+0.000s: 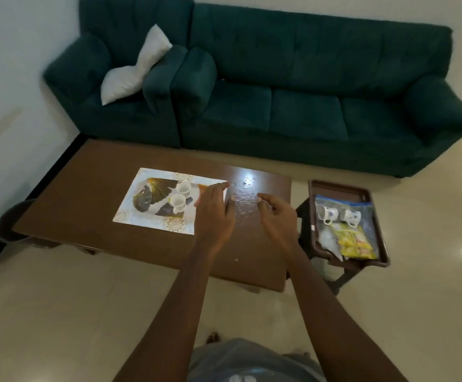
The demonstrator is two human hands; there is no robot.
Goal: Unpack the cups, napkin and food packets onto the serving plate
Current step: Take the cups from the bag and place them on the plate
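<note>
A serving plate (pixel 152 193) with a dark and gold pattern lies on a white placemat (pixel 147 221) on the brown coffee table (pixel 92 194). Two white cups (pixel 183 187) (pixel 178 202) stand on the plate's right side. My left hand (pixel 214 213) rests flat over the placemat's right edge, fingers stretched out, holding nothing I can see. My right hand (pixel 276 213) hovers over the bare table top, fingers loosely curled and empty. To the right, a clear zip bag (pixel 367 213) lies in a brown tray (pixel 334 186). It holds two blue-patterned cups (pixel 326 213) (pixel 351 216), yellow food packets (pixel 355 242) and a pale napkin (pixel 327 238).
The tray sits on a low dark stool (pixel 337 279) beside the table's right end. A dark green sofa (pixel 307 100) and armchair (pixel 92 86) with a white pillow (pixel 133 70) stand behind the table. A dark round stool (pixel 6 224) is at the table's left end. The floor is shiny tile.
</note>
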